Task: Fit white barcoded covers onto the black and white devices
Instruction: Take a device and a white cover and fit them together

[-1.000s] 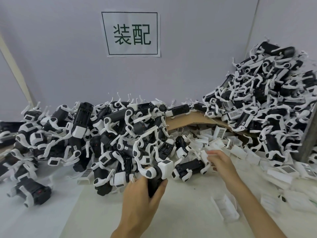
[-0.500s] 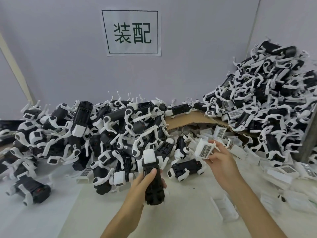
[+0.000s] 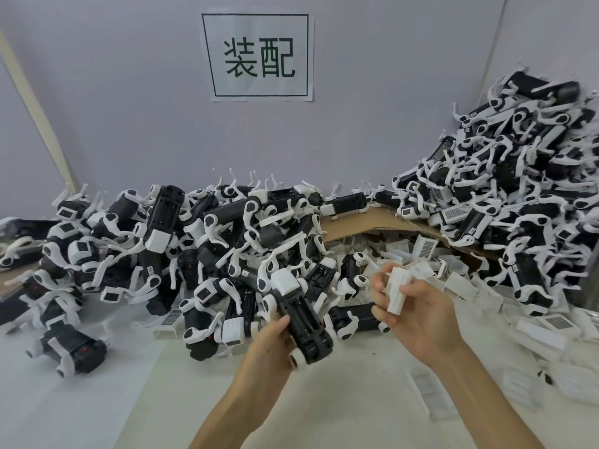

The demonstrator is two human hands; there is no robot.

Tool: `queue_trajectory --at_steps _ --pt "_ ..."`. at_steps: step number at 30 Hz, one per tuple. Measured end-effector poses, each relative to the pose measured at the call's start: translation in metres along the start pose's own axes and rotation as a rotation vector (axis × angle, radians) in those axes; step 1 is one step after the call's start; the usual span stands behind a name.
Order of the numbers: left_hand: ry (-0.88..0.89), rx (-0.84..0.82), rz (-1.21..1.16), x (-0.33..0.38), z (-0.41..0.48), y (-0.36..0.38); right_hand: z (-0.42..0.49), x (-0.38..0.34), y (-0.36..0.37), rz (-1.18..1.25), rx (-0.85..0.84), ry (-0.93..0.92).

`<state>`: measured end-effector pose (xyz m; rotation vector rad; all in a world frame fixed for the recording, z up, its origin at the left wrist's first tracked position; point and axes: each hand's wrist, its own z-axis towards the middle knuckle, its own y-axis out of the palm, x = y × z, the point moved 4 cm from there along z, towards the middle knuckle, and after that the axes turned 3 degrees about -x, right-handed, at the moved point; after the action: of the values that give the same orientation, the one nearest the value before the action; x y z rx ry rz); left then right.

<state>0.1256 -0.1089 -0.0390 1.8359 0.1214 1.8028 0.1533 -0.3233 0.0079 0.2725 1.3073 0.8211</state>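
— First entry, far left?
— One heap of black and white devices [image 3: 155, 254], tangled, lying on the table [image 3: 340, 403] against the wall [image 3: 129, 124].

— Next along?
— The left hand [image 3: 269, 348], fingers curled round a single device [image 3: 303, 319]. It is held in front of the heap, tilted, white end pointing away, black slotted side up.

— To its right?
— The right hand [image 3: 421, 319], pinching a white cover [image 3: 397, 294] in its fingertips, near the held device but apart from it. The cover is blurred and no barcode can be read.

— Behind that hand?
— Loose white covers [image 3: 424, 249], piled under a bent sheet of cardboard [image 3: 350, 223].

— Far right?
— A taller heap of devices [image 3: 518, 196], partly resting on the cardboard.
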Motion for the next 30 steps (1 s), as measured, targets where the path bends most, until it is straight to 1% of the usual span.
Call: queue_trajectory --at_steps 3,5,7,9,12,15,22,25,30 --pt "0.001 -0.008 0.122 0.000 -0.002 0.004 0.003 0.017 0.005 -0.163 -0.006 0.046" --pt "-0.003 0.002 0.132 0.001 -0.002 0.004 0.003 0.028 0.009 -0.313 -0.032 0.074" --pt "0.002 -0.016 0.142 0.000 -0.003 0.006 0.002 0.038 0.014 -0.414 -0.080 0.104" --pt "0.019 -0.041 0.193 0.001 -0.004 0.008 0.001 0.046 0.020 -0.503 -0.118 0.133" --pt "0.042 -0.010 0.277 -0.001 -0.005 0.005 0.001 0.054 0.022 -0.642 -0.123 0.147" --pt "0.063 0.025 0.335 -0.001 -0.005 0.003 0.001 0.054 0.020 -0.713 -0.083 0.138" --pt "0.136 0.026 0.481 0.000 -0.007 0.005 -0.005 0.062 0.029 -0.859 -0.164 0.110" --pt "0.167 0.015 0.499 0.003 -0.008 0.007 -0.007 0.062 0.029 -0.892 -0.168 0.095" --pt "0.169 -0.016 0.492 0.006 -0.010 0.009 -0.008 0.061 0.034 -0.954 -0.189 0.062"
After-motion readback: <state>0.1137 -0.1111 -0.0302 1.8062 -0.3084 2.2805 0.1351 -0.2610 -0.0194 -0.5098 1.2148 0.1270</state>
